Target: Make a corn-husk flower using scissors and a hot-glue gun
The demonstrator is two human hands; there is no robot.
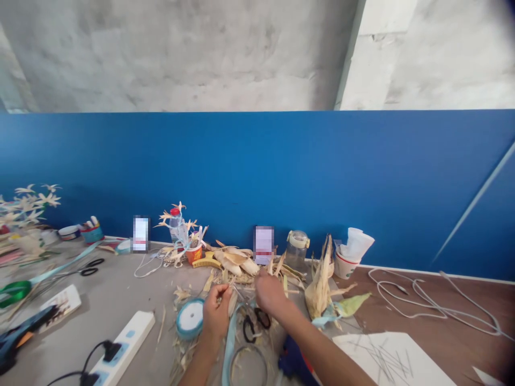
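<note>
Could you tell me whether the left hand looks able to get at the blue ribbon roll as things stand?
Probably yes: the ribbon roll lies just beside the left hand, with nothing standing between them. Its fingers look pinched together, though, so they would likely have to open first.

Both forearms reach in from the near edge, bare; left hand [217, 308] upright, thumb and fingers pinched together; right hand [269, 289] slightly farther, knuckles up, fingers curled, its forearm slanting in from the near right; hands apart.
</note>
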